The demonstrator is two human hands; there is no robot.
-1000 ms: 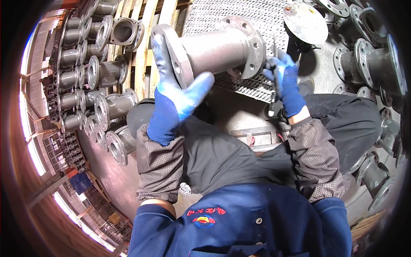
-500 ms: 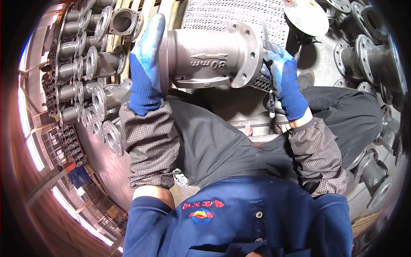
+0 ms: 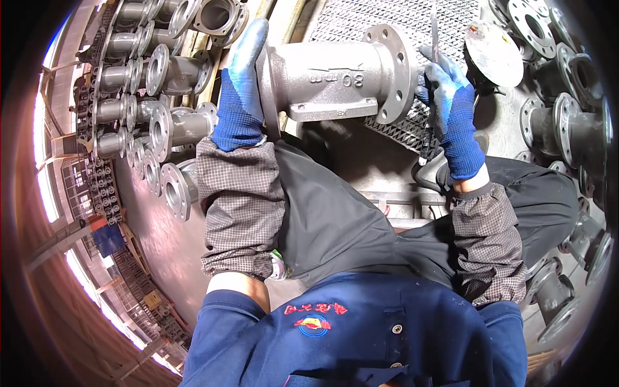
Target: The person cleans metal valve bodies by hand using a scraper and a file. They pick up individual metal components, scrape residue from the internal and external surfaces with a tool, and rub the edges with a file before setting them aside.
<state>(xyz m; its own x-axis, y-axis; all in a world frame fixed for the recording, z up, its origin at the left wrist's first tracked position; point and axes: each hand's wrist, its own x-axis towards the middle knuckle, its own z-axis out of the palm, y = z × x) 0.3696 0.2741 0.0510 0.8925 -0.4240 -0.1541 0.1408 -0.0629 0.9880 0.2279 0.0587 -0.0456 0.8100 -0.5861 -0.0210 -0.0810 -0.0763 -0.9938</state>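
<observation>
A grey cast-metal valve body (image 3: 335,72) with a round drilled flange at each end lies crosswise in front of me, over a metal mesh surface. My left hand (image 3: 248,71), in a blue glove, is pressed against its left flange (image 3: 268,87), palm and fingers along the outer face. The right flange (image 3: 396,74) shows several bolt holes. Close to that flange, my right hand (image 3: 446,93), also gloved, is closed round a long thin dark tool (image 3: 434,32). The tool sticks out above and below the fist; its exact kind is unclear.
Rows of similar grey flanged bodies (image 3: 184,74) stand at the left, with more (image 3: 554,126) at the right. A round pale disc-topped stand (image 3: 495,55) is beyond my right hand. Expanded metal mesh (image 3: 342,26) lies behind the valve body. My bent legs (image 3: 335,206) are below.
The valve body has turned about its length: its raised arrow has moved up and a flat rectangular pad now faces me. The right hand still grips the thin tool.
</observation>
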